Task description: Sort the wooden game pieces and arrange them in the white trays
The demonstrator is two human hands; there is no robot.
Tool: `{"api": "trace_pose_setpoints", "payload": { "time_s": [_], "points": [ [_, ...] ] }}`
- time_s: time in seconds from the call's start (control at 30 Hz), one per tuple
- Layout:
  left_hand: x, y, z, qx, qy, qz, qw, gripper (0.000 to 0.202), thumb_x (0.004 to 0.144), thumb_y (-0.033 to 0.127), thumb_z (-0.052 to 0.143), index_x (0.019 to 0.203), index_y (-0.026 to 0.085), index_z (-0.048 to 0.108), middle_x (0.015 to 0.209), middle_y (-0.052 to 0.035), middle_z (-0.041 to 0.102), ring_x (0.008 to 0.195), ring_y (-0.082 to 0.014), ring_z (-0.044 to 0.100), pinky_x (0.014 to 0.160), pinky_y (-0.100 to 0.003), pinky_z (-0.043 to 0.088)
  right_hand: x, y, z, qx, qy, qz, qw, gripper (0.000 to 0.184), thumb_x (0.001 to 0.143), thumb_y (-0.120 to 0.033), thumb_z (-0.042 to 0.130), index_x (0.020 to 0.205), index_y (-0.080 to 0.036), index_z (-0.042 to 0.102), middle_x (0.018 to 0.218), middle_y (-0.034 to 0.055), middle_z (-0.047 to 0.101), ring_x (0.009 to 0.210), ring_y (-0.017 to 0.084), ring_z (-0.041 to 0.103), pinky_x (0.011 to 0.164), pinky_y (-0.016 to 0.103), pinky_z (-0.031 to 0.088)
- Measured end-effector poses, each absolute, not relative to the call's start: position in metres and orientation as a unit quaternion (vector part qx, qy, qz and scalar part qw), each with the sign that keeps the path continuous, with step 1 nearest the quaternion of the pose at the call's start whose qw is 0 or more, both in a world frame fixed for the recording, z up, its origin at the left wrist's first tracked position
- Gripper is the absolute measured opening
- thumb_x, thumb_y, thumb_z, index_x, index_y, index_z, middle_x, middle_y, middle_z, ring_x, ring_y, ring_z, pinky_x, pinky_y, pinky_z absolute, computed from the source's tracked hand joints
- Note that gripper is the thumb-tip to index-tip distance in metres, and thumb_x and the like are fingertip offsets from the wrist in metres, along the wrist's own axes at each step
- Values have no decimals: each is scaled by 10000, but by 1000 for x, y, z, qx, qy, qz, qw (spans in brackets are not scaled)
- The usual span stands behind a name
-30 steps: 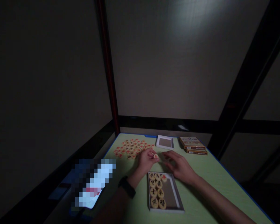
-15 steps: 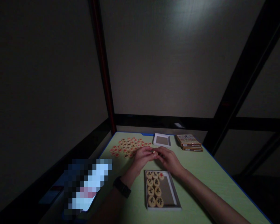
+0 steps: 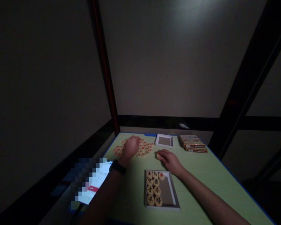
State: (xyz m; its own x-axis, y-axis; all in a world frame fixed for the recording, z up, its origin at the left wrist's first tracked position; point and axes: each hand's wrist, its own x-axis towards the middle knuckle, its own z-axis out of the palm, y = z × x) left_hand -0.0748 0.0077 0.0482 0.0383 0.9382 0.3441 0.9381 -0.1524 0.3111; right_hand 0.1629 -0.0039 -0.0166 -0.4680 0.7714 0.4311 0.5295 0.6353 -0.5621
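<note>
My left hand [image 3: 131, 147], a dark watch on its wrist, is over the spread of round xiangqi pieces [image 3: 144, 147] with red and black characters. Its fingers are curled in, and whatever they pinch is hidden. Right of the spread, my right hand [image 3: 168, 158] pinches a pale xiangqi piece [image 3: 158, 155] between thumb and fingers, close above the table. Nearer me lies a shallow box tray [image 3: 162, 207]. Black-lettered pieces [image 3: 150, 190] fill its left side in two columns, and one red-lettered piece [image 3: 161, 175] sits at its top right.
A second shallow white box part [image 3: 164, 135] lies at the far edge of the green table [image 3: 128, 193]. Two stacked game boxes [image 3: 192, 142] stand at the back right. A lit phone [image 3: 96, 184] is at the left edge, partly behind my left forearm.
My hands were together in front of the tray. My left hand has moved left and away onto the loose pieces, while the right has stayed near its place with a piece.
</note>
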Motion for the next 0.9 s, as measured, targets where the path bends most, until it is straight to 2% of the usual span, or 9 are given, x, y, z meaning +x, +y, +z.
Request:
{"api": "trace_pose_setpoints", "payload": {
  "time_s": [0.07, 0.1, 0.23, 0.37, 0.67, 0.9],
  "points": [
    [-90, 25, 64, 731, 673, 106, -27, 339, 937, 171, 426, 1091, 197, 728, 1137, -109, 713, 1072, -219, 648, 929, -300, 480, 162, -2, -20, -389, -830, 207, 342, 284, 945, -318, 503, 1066, -182, 722, 1046, 122, 723, 967, 249, 659, 879, 367, 503],
    [-96, 34, 71, 734, 674, 78, -24, 320, 926, 174, 460, 1086, 209, 735, 1134, -114, 718, 1072, -230, 653, 915, -302, 484, 162, 0, -22, -390, -824, 221, 346, 290, 943, -314, 502, 1072, -181, 724, 1061, 127, 726, 976, 252, 662, 886, 374, 504],
    [-103, 64, 82, 731, 682, 15, -18, 221, 813, 173, 648, 1001, 204, 759, 1099, -143, 731, 1046, -262, 674, 883, -309, 498, 163, 4, -26, -393, -801, 260, 369, 287, 916, -307, 529, 1068, -171, 732, 1078, 137, 730, 980, 259, 671, 895, 392, 511],
    [-94, 81, 77, 719, 694, -34, -8, 214, 739, 258, 753, 940, 186, 765, 1027, -173, 744, 1005, -291, 688, 854, -333, 522, 164, 3, -24, -399, -795, 265, 372, 257, 886, -299, 566, 1033, -183, 742, 1048, 119, 737, 956, 256, 673, 873, 383, 516],
    [-80, 92, 68, 705, 705, -79, -7, 326, 743, 145, 702, 1067, 137, 739, 1145, -243, 699, 1077, -323, 673, 855, -356, 538, 162, -1, -20, -411, -790, 268, 366, 291, 887, -329, 566, 1057, -167, 739, 1023, 124, 732, 917, 249, 669, 856, 370, 511],
    [-71, 83, 75, 718, 693, -62, -8, 298, 807, 64, 577, 1064, 76, 727, 1095, -278, 694, 1069, -344, 671, 868, -401, 532, 162, -3, -18, -429, -787, 260, 359, 308, 838, -274, 601, 1096, -171, 734, 962, 99, 739, 784, 219, 656, 752, 341, 513]
  ]
}}
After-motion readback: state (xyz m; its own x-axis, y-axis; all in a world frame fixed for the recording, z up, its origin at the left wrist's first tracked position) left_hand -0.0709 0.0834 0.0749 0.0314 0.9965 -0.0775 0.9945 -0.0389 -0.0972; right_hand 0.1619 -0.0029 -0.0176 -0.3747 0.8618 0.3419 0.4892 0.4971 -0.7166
